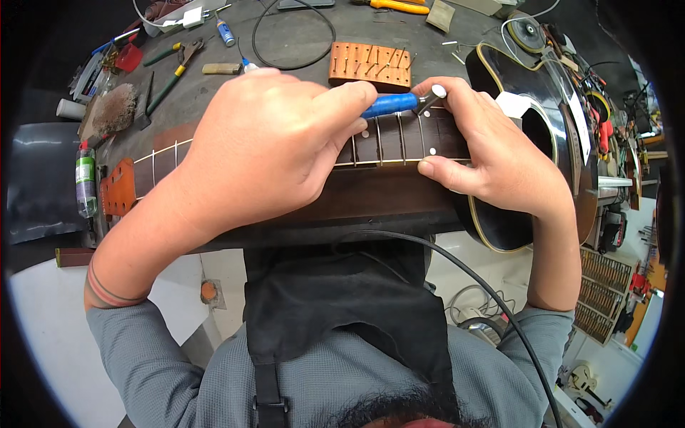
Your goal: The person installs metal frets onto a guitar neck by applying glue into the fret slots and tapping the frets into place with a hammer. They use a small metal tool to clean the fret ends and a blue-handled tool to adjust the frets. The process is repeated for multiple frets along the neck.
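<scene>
A black guitar (492, 71) lies across the bench with its body at the right and its neck (446, 132) running left. Closed around the blue handle of a small hammer (391, 105), my left hand (275, 135) is above the fretboard. The hammer's metal head is over the frets, close to my right index finger. My right hand (499, 150) spans the neck near the body, thumb at the near edge and fingers at the far edge; some fingertips are hidden. Metal frets and pale round inlays show between the hands. The brown headstock (120, 187) is at the left.
Behind the neck stands a wooden block (371, 65) with thin metal pieces in its holes. Pliers (184, 64), a brush (115, 110), a blue tube (225, 33) and a bottle (85, 178) are on the left. A black cable (492, 289) arcs before my apron.
</scene>
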Action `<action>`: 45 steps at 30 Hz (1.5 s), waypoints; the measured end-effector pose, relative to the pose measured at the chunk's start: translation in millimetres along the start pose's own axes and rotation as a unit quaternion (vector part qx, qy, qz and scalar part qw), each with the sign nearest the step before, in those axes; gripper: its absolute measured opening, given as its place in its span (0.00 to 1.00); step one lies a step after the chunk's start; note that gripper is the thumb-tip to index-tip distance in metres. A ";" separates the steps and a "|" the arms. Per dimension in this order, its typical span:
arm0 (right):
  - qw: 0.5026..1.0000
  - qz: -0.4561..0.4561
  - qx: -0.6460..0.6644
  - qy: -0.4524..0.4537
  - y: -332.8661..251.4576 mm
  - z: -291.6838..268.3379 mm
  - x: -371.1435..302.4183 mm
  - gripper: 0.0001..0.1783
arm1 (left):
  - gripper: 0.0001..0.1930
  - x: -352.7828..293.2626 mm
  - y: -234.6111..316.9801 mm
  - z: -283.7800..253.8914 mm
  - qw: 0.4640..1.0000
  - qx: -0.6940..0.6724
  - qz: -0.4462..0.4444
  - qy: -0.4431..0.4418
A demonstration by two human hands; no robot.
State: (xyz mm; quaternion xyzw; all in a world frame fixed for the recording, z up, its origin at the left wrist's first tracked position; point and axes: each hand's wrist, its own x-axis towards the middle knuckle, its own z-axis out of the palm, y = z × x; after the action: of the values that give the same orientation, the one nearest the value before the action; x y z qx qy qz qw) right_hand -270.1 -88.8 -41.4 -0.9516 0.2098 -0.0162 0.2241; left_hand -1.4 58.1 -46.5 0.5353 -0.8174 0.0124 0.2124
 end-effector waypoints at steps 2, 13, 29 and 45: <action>1.000 -0.001 0.009 0.019 -1.3 1.8 -2.6 0.43 | 0.15 2.2 -0.5 -2.3 0.999 -0.014 0.014 0.048; 0.999 -0.035 0.010 0.015 3.6 3.4 -1.3 0.38 | 0.20 -2.8 4.3 -7.7 0.990 -0.091 0.044 0.102; 0.998 -0.065 0.003 0.011 9.1 1.1 -3.7 0.40 | 0.17 -2.6 3.9 -4.2 0.993 -0.069 0.034 0.084; 0.998 -0.060 -0.012 0.021 11.3 4.0 -5.4 0.41 | 0.16 -2.4 4.7 0.6 0.997 -0.058 -0.005 0.042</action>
State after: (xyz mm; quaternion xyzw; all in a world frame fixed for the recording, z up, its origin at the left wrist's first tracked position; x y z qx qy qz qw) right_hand -279.0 -94.1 -49.5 -0.9645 0.1569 -0.0470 0.2072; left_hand -5.0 62.0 -47.0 0.5251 -0.8043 -0.0136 0.2777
